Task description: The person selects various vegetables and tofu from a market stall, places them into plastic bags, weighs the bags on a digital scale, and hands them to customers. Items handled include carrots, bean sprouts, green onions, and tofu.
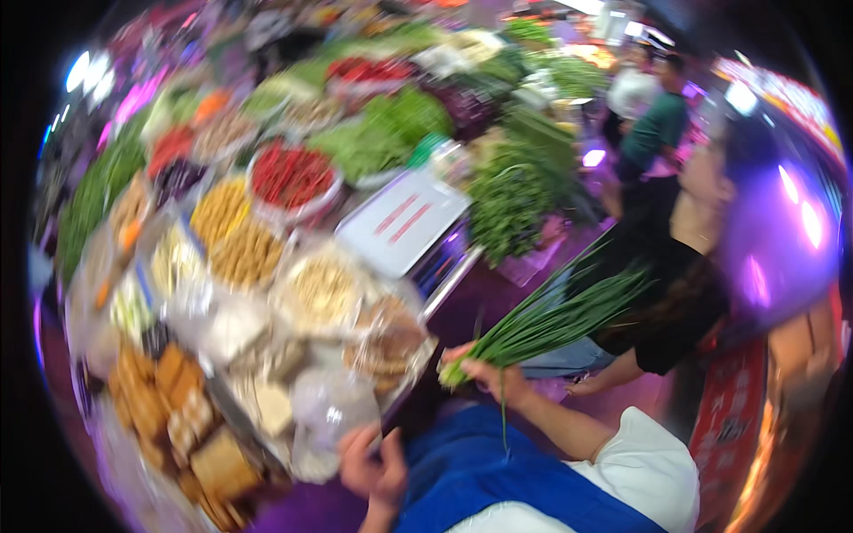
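My right hand (500, 381) grips a bunch of long, thin green stalks (560, 320), garlic chives or slim scallions, by their pale root end. The leaf tips fan out to the upper right, and one loose stalk (504, 420) hangs down over a blue apron (466, 460). My left hand (374, 460) is at the front edge of the stall with its fingers partly curled. Beside it is a clear plastic bag (336, 406); blur hides whether the fingers hold its edge. Blocks of pressed tofu (223, 463) lie farther left.
A flat scale-like platform (405, 220) bears red writing. Around it are a bowl of red chillies (292, 176), bagged yellowish foods (246, 253) and leafy greens (510, 206). A person in black (660, 280) stands close on the right, and another in green (656, 126) is farther back.
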Tool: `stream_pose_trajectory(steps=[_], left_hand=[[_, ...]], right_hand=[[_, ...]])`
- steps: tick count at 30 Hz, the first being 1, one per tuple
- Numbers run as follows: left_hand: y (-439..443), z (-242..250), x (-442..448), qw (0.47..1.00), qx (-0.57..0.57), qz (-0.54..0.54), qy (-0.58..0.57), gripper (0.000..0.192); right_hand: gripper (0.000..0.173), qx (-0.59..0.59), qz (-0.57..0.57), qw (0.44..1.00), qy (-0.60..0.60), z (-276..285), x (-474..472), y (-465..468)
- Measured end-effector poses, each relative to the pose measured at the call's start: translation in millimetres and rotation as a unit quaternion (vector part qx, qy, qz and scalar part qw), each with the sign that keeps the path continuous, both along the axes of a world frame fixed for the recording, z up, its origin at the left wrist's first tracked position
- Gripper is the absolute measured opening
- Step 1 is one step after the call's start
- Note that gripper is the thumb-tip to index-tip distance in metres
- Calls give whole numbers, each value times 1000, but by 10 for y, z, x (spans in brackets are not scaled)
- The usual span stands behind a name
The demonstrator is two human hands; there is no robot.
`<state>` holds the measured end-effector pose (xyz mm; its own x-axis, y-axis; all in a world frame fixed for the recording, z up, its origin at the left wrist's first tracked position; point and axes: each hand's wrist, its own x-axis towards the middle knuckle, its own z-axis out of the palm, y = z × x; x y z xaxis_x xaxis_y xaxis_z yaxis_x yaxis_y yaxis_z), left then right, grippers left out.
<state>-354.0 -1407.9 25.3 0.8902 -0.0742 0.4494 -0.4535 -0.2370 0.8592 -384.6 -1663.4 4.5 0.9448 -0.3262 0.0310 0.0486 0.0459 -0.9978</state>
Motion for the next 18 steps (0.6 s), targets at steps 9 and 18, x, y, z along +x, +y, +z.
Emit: stream_pose_trajectory(steps=[9, 18], left_hand=[[527, -696, -305, 960, 259, 8, -110, 38], [737, -342, -759, 922, 378, -87, -15, 41]], right_hand=[[25, 15, 100, 994, 31, -174, -333, 466], [25, 39, 83, 995, 38, -82, -816, 518]])
